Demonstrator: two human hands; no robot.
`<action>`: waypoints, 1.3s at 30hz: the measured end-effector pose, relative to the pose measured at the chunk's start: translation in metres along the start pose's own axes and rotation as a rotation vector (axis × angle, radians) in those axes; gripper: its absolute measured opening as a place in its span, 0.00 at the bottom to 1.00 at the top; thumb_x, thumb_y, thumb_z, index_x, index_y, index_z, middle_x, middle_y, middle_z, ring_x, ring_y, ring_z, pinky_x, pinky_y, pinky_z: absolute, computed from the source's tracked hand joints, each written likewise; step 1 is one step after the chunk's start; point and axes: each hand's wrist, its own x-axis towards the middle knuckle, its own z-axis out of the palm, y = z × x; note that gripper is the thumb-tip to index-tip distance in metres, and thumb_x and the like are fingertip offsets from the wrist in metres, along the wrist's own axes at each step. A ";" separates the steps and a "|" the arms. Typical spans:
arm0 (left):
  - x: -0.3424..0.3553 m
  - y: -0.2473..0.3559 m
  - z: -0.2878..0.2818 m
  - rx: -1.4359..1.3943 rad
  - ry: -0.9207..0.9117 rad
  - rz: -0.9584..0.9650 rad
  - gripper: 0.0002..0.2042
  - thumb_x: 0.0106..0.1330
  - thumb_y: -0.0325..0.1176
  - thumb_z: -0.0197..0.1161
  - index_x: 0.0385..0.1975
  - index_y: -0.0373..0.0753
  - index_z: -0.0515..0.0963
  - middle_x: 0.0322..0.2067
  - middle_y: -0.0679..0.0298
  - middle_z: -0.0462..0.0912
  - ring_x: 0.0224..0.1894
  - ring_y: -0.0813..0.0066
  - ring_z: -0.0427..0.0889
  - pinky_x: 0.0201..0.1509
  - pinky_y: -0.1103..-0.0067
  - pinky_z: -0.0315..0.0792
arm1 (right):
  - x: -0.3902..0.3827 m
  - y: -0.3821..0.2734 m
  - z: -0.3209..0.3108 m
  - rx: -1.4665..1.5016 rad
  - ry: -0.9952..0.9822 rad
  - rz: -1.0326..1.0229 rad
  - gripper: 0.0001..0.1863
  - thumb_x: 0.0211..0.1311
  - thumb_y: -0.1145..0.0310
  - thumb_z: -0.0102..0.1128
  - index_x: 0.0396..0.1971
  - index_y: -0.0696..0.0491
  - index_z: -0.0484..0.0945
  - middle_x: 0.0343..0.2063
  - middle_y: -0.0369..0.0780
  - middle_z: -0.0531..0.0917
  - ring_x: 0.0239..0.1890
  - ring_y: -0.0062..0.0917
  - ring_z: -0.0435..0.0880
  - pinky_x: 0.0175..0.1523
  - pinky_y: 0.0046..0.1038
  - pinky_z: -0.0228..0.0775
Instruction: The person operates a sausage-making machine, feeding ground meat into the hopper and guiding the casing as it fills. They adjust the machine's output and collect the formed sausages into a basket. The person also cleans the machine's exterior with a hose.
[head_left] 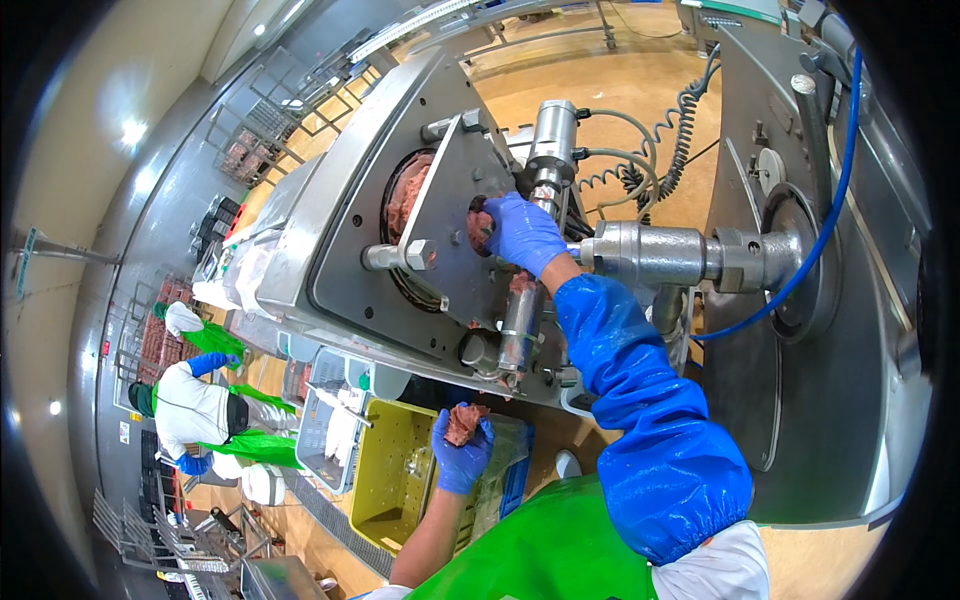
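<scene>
My left hand [461, 458], in a blue-purple glove, is cupped around a lump of ground meat [465, 424] above a yellow crate [378, 470]. My right hand [524, 232], gloved alike, reaches to a round opening in the steel plate [450, 210] of a large machine. Pink meat [480, 228] shows in that opening, right beside my right fingers. Their tips are hidden at the hole, so their grip does not show. More ground meat [408, 195] fills the wide round mouth behind the plate.
Right of my right hand, a thick steel shaft [690, 255] joins a tall metal housing [745, 400]. A blue hose [835, 215] and coiled cables [690, 110] hang nearby. A grey-blue crate [325, 420] stands left of the yellow one. Two people in green aprons [215, 410] work at far left.
</scene>
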 end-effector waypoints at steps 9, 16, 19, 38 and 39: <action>-0.010 0.002 -0.017 -0.052 -0.039 0.049 0.12 0.58 0.41 0.56 0.35 0.41 0.76 0.35 0.64 0.80 0.41 0.67 0.78 0.46 0.69 0.72 | 0.012 0.016 -0.007 0.048 -0.076 -0.200 0.24 0.41 0.62 0.61 0.44 0.50 0.76 0.37 0.50 0.78 0.40 0.44 0.78 0.48 0.37 0.70; -0.014 0.005 -0.013 -0.136 -0.083 0.076 0.13 0.57 0.41 0.56 0.34 0.39 0.75 0.34 0.62 0.79 0.40 0.66 0.77 0.44 0.72 0.73 | 0.013 0.009 -0.023 0.089 -0.144 -0.216 0.22 0.40 0.61 0.64 0.39 0.54 0.77 0.34 0.49 0.80 0.39 0.44 0.78 0.46 0.35 0.71; -0.016 0.013 -0.019 -0.203 -0.033 0.122 0.13 0.57 0.41 0.57 0.34 0.38 0.75 0.33 0.62 0.79 0.39 0.66 0.77 0.44 0.72 0.73 | 0.018 0.013 -0.016 0.036 -0.101 -0.230 0.21 0.39 0.62 0.65 0.37 0.54 0.78 0.32 0.49 0.80 0.36 0.45 0.78 0.42 0.36 0.72; -0.013 0.017 -0.022 -0.249 -0.157 -0.190 0.16 0.59 0.47 0.56 0.35 0.40 0.76 0.35 0.60 0.80 0.39 0.65 0.78 0.42 0.71 0.76 | -0.116 -0.080 -0.052 0.464 -0.040 -0.252 0.10 0.47 0.72 0.63 0.30 0.55 0.73 0.28 0.37 0.75 0.29 0.19 0.76 0.35 0.23 0.71; -0.007 0.014 -0.021 -0.281 -0.216 -0.240 0.19 0.60 0.49 0.53 0.40 0.39 0.75 0.39 0.59 0.79 0.41 0.64 0.78 0.43 0.71 0.76 | -0.131 -0.092 -0.045 0.494 -0.143 -0.311 0.12 0.46 0.69 0.65 0.30 0.55 0.74 0.33 0.39 0.74 0.32 0.22 0.76 0.38 0.25 0.71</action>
